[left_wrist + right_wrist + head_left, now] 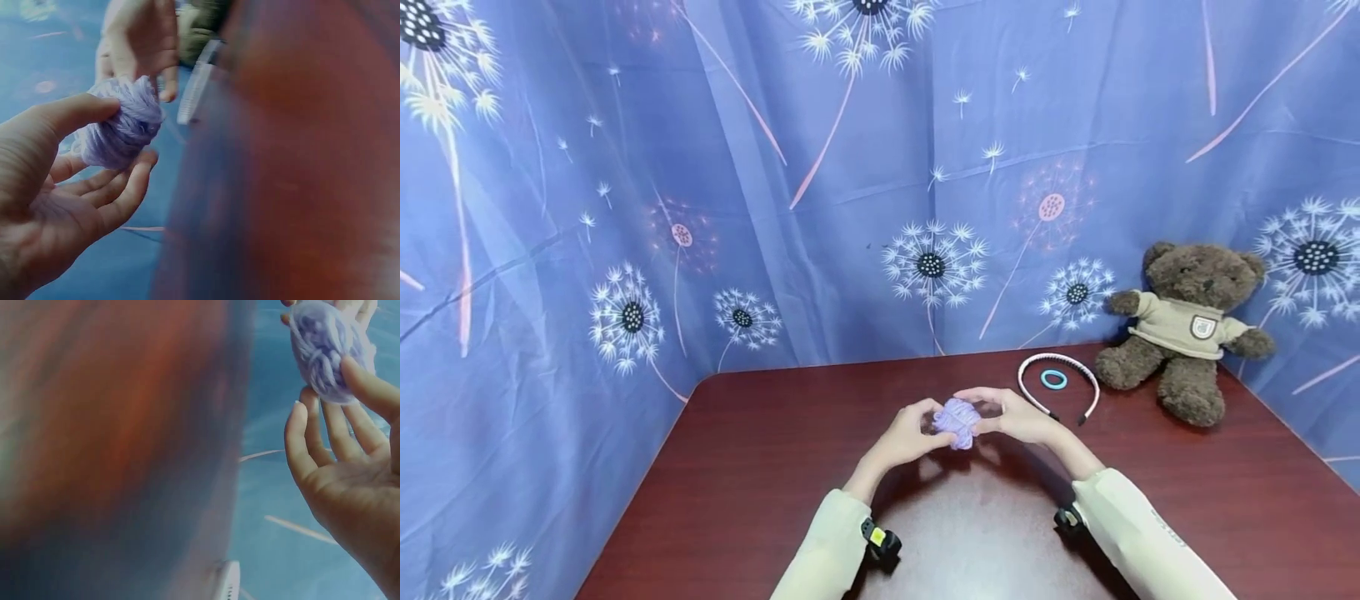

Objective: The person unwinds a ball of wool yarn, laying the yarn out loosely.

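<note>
A rounded lilac yarn bundle (957, 423), its thick strands wound in uneven, crossing layers, is above the reddish-brown table (760, 467); the left hand (904, 437) and right hand (1021, 417), half-curled, pinch opposite sides.

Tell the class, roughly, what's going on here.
A person holds a small bundle of purple yarn over the table, the left hand pinching one side and the right hand the other. To the right lie a headband and, within its curve, a blue ring; a teddy bear sits farther right.
</note>
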The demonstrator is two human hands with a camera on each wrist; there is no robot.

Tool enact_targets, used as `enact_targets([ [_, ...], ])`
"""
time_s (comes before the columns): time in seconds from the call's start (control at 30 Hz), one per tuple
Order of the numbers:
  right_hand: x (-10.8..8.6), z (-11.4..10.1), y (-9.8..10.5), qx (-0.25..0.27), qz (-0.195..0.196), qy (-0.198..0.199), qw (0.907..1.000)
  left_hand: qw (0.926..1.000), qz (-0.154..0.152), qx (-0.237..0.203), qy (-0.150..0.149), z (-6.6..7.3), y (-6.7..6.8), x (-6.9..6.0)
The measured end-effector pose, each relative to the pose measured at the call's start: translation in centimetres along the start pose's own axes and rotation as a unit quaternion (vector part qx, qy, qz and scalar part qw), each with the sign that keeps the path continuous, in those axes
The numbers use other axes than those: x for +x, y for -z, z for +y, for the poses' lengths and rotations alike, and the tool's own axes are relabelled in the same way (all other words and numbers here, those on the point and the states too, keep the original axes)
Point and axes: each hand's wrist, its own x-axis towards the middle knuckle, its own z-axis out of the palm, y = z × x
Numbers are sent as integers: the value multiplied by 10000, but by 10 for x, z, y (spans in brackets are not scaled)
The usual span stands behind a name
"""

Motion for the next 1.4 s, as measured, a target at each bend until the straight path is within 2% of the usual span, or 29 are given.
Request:
enact_targets([
  [0.1,6,-10,-2,170,440,323,9984,9932,111,-1126,275,8,13,3],
  [0.13,9,-14,-2,160,599,485,9969,9881,158,-1497,306,11,17,5],
  [0.2,15,-21,0,124,925,562,9940,9765,262,-2121,297,16,26,10],
  [0.27,21,-29,2,171,1209,460,9915,9667,368,-2523,236,20,34,16],
  [0.37,28,-39,0,368,1539,98,9873,9611,585,-2696,145,23,42,22],
  [0.43,30,-43,-4,550,1686,-125,9841,9592,775,-2716,149,24,44,20],
  [0.5,29,-45,-10,764,1825,-351,9796,9537,927,-2852,233,25,42,16],
  [0.67,20,-43,-23,1139,2158,-623,9678,9300,1103,-3453,601,25,26,5],
  [0.77,20,-44,-24,1196,2260,-534,9653,9120,1451,-3777,678,25,20,5],
  [0.83,21,-46,-23,1253,2321,-481,9634,9045,1695,-3855,680,26,19,9],
  [0.87,22,-48,-22,1274,2346,-473,9625,9031,1767,-3856,665,28,19,10],
  [0.93,23,-51,-20,1273,2425,-529,9603,9036,1825,-3815,684,31,19,15],
  [1.03,25,-55,-18,1218,2498,-530,9592,9126,1871,-3572,673,37,21,21],
  [1.23,33,-62,-11,824,2538,-307,9633,9317,2224,-2823,523,46,32,28],
  [1.3,36,-64,-10,690,2680,-146,9608,9401,2308,-2471,436,46,33,30],
  [1.4,40,-67,-11,466,3040,167,9514,9478,2402,-2079,280,44,33,33],
])
